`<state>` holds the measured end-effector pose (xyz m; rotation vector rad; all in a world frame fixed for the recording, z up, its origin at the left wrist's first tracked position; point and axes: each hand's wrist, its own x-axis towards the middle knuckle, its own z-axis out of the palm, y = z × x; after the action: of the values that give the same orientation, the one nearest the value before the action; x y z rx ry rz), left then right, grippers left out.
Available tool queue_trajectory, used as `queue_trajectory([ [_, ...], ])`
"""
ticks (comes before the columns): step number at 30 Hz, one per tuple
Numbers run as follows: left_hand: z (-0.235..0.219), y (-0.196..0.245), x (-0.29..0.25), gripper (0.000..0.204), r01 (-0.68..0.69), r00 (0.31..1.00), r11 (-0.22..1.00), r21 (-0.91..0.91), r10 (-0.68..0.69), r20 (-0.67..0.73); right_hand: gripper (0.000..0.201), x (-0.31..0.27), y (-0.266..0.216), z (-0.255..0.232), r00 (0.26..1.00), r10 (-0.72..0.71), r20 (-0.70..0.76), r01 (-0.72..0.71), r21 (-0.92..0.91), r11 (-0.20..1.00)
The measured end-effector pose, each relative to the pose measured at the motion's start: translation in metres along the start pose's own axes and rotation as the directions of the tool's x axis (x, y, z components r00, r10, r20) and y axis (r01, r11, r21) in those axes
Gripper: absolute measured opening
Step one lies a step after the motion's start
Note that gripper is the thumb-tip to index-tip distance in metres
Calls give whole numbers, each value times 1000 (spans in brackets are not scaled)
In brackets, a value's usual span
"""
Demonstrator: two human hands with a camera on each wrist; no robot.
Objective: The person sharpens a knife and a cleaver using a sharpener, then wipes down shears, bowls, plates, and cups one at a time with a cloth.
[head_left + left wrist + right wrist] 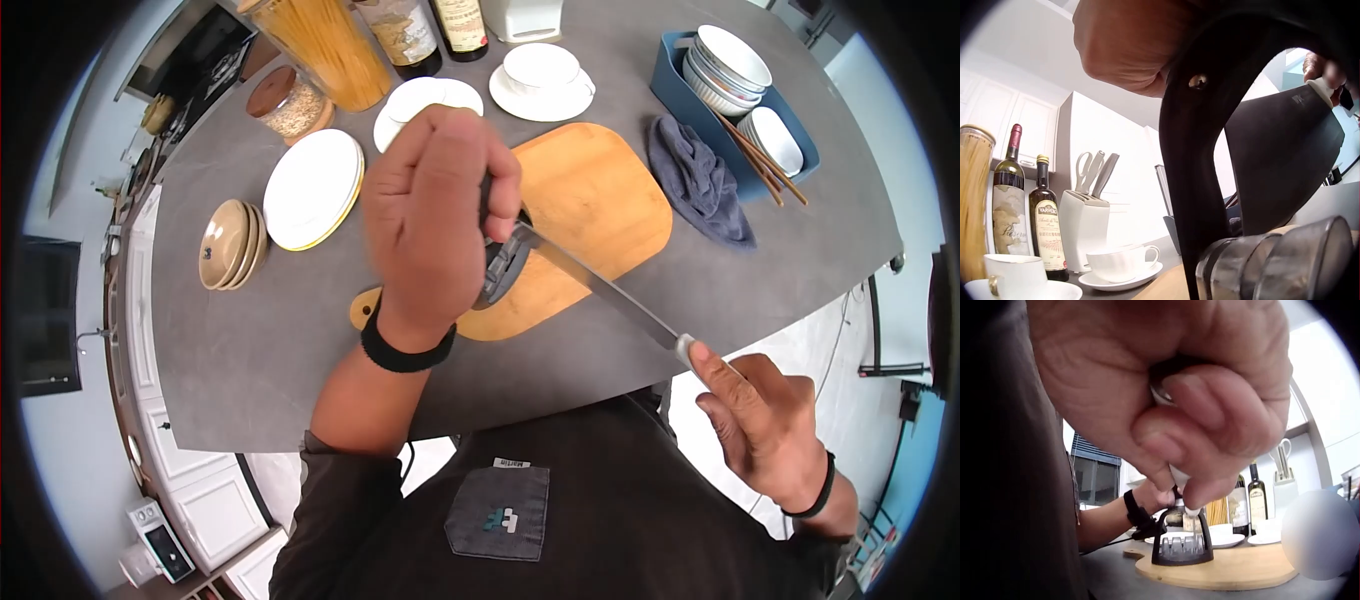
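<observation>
My left hand [435, 220] grips the top handle of a black knife sharpener [508, 272], which stands on a wooden cutting board [605, 190]. In the left wrist view the sharpener's curved black frame [1179, 156] rises over several clear-covered slots. My right hand [765, 430] holds a knife by its pale handle, the thumb lying along it. The broad blade [1279, 156] runs from the handle toward the sharpener, its far end at the slots. In the right wrist view the fingers curl round the handle and the sharpener [1183, 557] stands beyond them.
Left of the board are white plates [312, 190] and small brown bowls [228, 245]. Cups on saucers [542, 95], bottles [462, 28] and a pasta jar [325, 55] stand behind. A grey cloth [695, 180] and a blue bin [725, 150] with dishes lie right.
</observation>
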<state>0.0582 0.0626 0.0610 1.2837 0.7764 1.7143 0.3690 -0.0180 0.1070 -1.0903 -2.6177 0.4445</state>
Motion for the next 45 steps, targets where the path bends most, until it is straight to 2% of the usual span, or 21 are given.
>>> queue_trajectory([
  [10, -2, 1, 1, 35, 17, 1000, 1000, -19, -18, -22, 64, -6, -3, 13, 998, 29, -48, -25, 82, 996],
  [16, 2, 1, -1, 35, 11, 1000, 1000, -29, -12, -18, 69, -12, -8, 10, 999, 53, -6, -52, 99, 994],
  [23, 2, 1, -1, 35, 15, 1000, 1000, -19, -16, -20, 71, -15, -6, 18, 997, 50, -57, -43, 122, 992],
  [28, 4, 2, -2, 35, 30, 999, 999, -19, -31, -36, 70, -20, -3, 21, 997, 70, -32, -66, 112, 992],
  [40, 2, 1, -1, 36, 18, 1000, 999, -29, -18, -11, 73, -12, 2, 23, 1000, 22, -18, -21, 68, 997],
  [45, 0, 0, -1, 35, 10, 1000, 999, -35, -10, -9, 71, 24, -3, 36, 999, -37, -8, 37, 41, 998],
])
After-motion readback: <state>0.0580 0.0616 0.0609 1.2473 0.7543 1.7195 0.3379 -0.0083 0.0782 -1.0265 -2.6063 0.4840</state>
